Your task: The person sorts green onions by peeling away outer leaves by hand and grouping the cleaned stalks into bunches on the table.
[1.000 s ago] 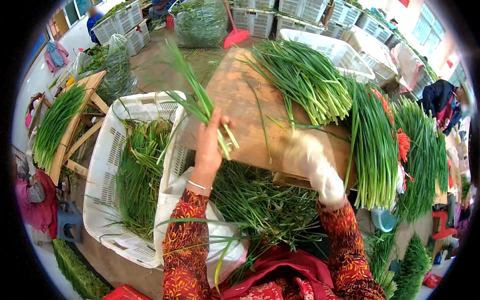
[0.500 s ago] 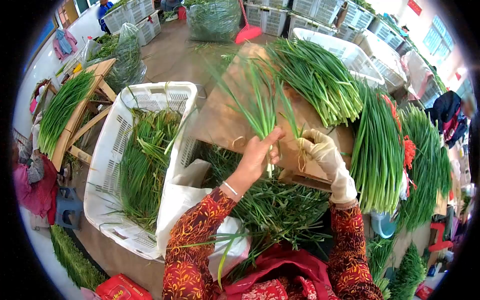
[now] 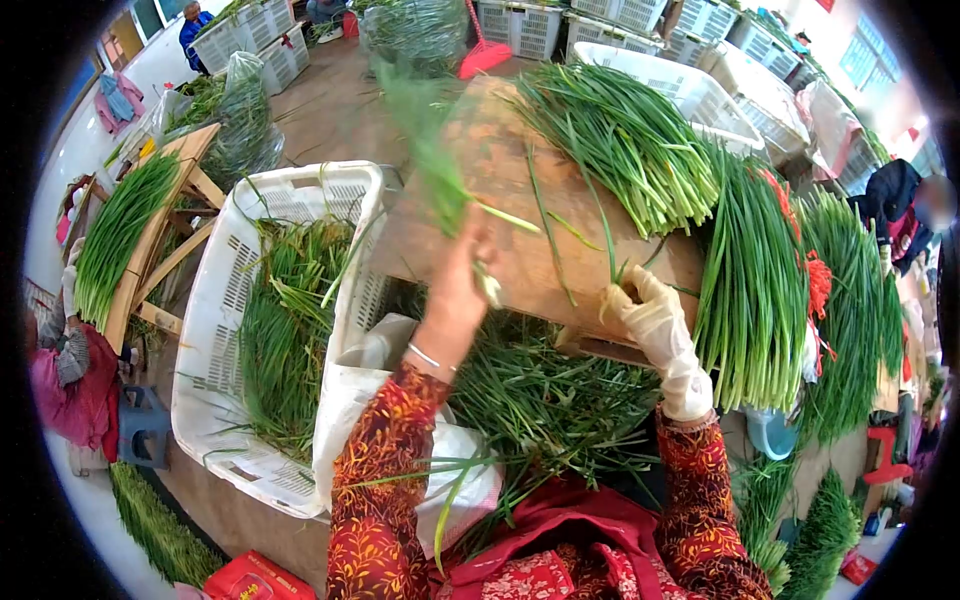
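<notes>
A bunch of green chives (image 3: 430, 160), smeared by motion, is gripped in my bare left hand (image 3: 460, 290) over the left side of the wooden board (image 3: 560, 285). Its pale stem ends poke out below the fist. My right hand (image 3: 655, 335), in a whitish glove, is closed at the board's front right edge. Its fingertips pinch a thin chive leaf (image 3: 603, 215) that reaches up across the wood. A few loose leaves (image 3: 547, 225) lie on the board between the hands. On the board's far right rests a large pile of chives (image 3: 630, 145).
Left of the board stands a white crate (image 3: 205, 400) holding greens. Loose leaves (image 3: 560, 410) heap below the board, before my lap. More chives (image 3: 755, 300) with red ties (image 3: 818, 285) lie at right, above a blue bucket (image 3: 770, 434). Other people sit at the sides.
My left hand has swung left and a little down with the bunch, which is now blurred. Loose leaves now lie on the board. The right hand has shifted slightly down.
</notes>
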{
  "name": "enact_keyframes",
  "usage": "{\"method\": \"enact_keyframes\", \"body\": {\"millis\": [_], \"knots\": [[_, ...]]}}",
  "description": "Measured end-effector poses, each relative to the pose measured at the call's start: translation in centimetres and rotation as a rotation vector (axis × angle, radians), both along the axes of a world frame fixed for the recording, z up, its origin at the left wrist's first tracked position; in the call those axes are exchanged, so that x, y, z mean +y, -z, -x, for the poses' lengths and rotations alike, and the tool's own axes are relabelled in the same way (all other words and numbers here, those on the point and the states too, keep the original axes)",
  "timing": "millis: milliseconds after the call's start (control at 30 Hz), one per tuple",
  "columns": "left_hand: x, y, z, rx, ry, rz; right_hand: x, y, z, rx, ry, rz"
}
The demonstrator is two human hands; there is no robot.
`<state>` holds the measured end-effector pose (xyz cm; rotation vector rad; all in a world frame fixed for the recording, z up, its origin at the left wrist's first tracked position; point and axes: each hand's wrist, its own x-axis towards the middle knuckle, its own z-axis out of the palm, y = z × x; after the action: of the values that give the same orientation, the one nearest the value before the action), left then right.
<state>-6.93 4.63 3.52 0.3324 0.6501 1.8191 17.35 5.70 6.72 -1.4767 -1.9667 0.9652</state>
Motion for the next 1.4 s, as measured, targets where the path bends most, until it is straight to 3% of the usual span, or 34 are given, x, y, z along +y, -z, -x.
{"method": "enact_keyframes", "body": {"millis": [67, 100, 200, 333, 400, 433, 467, 500, 533, 567, 600, 633, 667, 733, 800, 867, 900, 933, 1000, 1067, 1133, 1267, 1400], "knots": [[0.0, -0.4, 2.5, 0.094, -0.063, -0.133, -0.4, 0.7, -2.0, -0.345, -0.494, -0.164], [0.0, -0.5, 2.9, 0.054, -0.067, -0.161, -1.3, -1.4, -1.8, -0.463, -0.448, -0.026], [0.0, 0.0, 3.0, -0.019, -0.007, -0.224, -2.3, -5.3, -0.6, -0.570, -0.263, -0.007], [-0.1, 0.2, 1.9, -0.005, 0.097, -0.226, 3.1, 0.2, 4.0, -0.156, -0.197, -0.687], [-0.1, 0.3, 1.7, 0.033, 0.060, -0.143, 5.0, 3.0, 6.8, -0.189, -0.033, -0.882], [-0.2, 0.1, 1.9, 0.069, 0.053, -0.131, 5.6, 4.1, 8.4, -0.222, -0.088, -0.682], [-0.3, -0.5, 1.9, 0.175, -0.018, -0.080, 3.8, 3.4, 9.7, -0.301, -0.197, -0.666], [-0.5, -0.8, 2.1, 0.227, -0.050, -0.074, 1.3, 3.2, 10.0, -0.031, -0.400, -0.537], [-0.5, -0.8, 2.3, 0.278, -0.084, -0.064, -2.2, 2.4, 10.4, -0.166, -0.492, -0.454], [-0.4, -0.6, 2.6, 0.273, -0.073, -0.098, -4.6, 2.1, 9.7, -0.203, -0.756, -0.346], [-0.3, -0.5, 2.7, 0.267, -0.065, -0.132, -6.3, -0.4, 8.5, -0.377, -0.980, 0.168], [-0.4, -0.7, 2.5, 0.267, -0.074, -0.098, -6.9, -0.7, 6.6, -0.274, -1.155, 0.436], [-0.6, -0.5, 2.2, 0.262, -0.063, -0.091, -7.3, -1.2, 5.0, -0.239, -1.201, 0.404], [-0.8, -0.3, 1.7, -0.063, 0.214, -0.243, -6.3, -2.0, 1.9, -0.019, -0.931, 0.191], [-0.8, 0.8, 0.6, -0.167, 0.343, -0.255, -4.0, -2.8, -0.1, -0.139, -0.559, -0.076], [-0.7, 2.1, -1.3, -0.303, 0.540, -0.242, -2.9, -3.2, -1.8, -0.434, -0.191, -0.335], [-0.8, 2.5, -2.2, -0.302, 0.550, -0.247, -2.1, -3.1, -2.9, -0.482, -0.192, -0.509], [-0.9, 2.9, -3.2, -0.231, 0.566, -0.157, -1.5, -2.7, -4.0, -0.531, -0.196, -0.679], [-1.3, 2.4, -5.6, -0.158, 0.583, -0.057, -0.8, -1.4, -6.1, -0.815, -0.179, -0.680], [-1.5, 0.3, -8.5, 0.333, 0.515, 0.151, -0.2, 0.1, -8.5, -0.961, -0.120, -0.652], [-0.6, 0.6, -10.5, 0.498, 0.582, 0.062, 0.1, 0.3, -10.9, -0.960, -0.076, -0.510], [1.1, -0.4, -15.1, 0.939, 0.509, -0.015, 0.5, 0.2, -13.6, -0.950, -0.077, -0.515], [4.0, 1.7, -18.0, 1.176, 0.392, -0.198, 0.8, 0.5, -13.9, -0.939, -0.107, -0.509]]}}
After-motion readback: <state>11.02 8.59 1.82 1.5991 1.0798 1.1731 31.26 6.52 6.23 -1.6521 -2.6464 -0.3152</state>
